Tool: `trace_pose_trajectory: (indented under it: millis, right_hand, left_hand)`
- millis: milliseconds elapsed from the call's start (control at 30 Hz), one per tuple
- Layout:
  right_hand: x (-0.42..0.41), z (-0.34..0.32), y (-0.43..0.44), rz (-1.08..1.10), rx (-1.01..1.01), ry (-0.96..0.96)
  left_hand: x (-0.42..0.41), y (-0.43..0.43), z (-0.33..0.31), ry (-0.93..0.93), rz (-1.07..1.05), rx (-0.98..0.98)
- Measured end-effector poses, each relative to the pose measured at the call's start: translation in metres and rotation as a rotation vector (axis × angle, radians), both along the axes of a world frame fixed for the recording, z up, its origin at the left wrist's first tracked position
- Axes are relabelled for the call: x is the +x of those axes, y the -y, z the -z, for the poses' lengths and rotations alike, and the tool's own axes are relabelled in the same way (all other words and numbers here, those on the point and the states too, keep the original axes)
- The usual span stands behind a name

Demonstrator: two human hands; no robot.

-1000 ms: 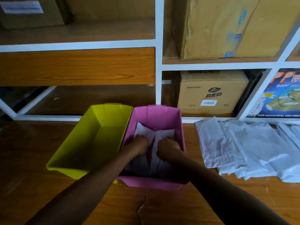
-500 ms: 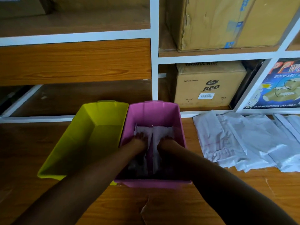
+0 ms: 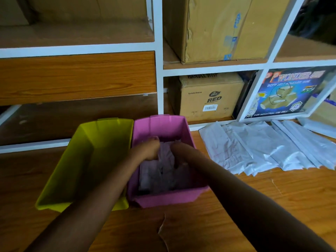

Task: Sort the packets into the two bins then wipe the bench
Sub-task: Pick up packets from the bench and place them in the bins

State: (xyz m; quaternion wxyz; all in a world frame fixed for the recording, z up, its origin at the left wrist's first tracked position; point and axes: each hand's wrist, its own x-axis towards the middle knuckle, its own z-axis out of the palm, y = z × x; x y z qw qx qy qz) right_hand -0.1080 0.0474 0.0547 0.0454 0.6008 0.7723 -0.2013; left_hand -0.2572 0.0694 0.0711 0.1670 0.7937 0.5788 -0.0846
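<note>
Two bins stand side by side on the wooden bench: a yellow-green bin (image 3: 85, 160) on the left, with nothing visible in it, and a pink bin (image 3: 163, 124) on the right. Both my hands reach inside the pink bin. My left hand (image 3: 148, 149) and my right hand (image 3: 179, 153) press on a white packet (image 3: 163, 171) lying crumpled on the bin's floor. Whether the fingers grip it or only push it down is hard to tell. A pile of several white packets (image 3: 263, 148) lies spread on the bench to the right.
Behind the bench rises a white-framed shelf unit with cardboard boxes (image 3: 211, 97) and a printed tape carton (image 3: 283, 93). The wooden bench surface (image 3: 236, 193) has a chipped crack (image 3: 163, 231) near its front.
My hands have pushed the packet deeper and flatter into the pink bin. The camera has shifted a little, so the bins sit lower in view.
</note>
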Motion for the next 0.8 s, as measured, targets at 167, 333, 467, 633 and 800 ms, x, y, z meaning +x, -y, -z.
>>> trace_pose_trajectory:
  millis: [167, 333, 467, 633, 800]
  right_hand:
    - [0.027, -0.048, 0.041, 0.042, 0.280, -0.225]
    - [0.073, -0.046, 0.100, 0.211, 0.550, -0.470]
    - [0.124, -0.034, 0.130, 0.381, 0.632, -0.534]
    - [0.218, -0.025, 0.137, 0.466, 0.689, -0.566]
    - [0.332, -0.022, 0.131, 0.496, 0.683, -0.543]
  left_hand:
    - [0.005, 0.028, -0.020, 0.346, -0.052, 0.312]
    - [0.053, 0.093, -0.021, 0.770, -0.112, 0.570]
    - [0.107, 0.120, -0.014, 0.962, -0.089, 0.673]
    - [0.192, 0.107, -0.003, 0.982, -0.054, 0.614]
    - [0.305, 0.085, 0.003, 0.993, -0.053, 0.615]
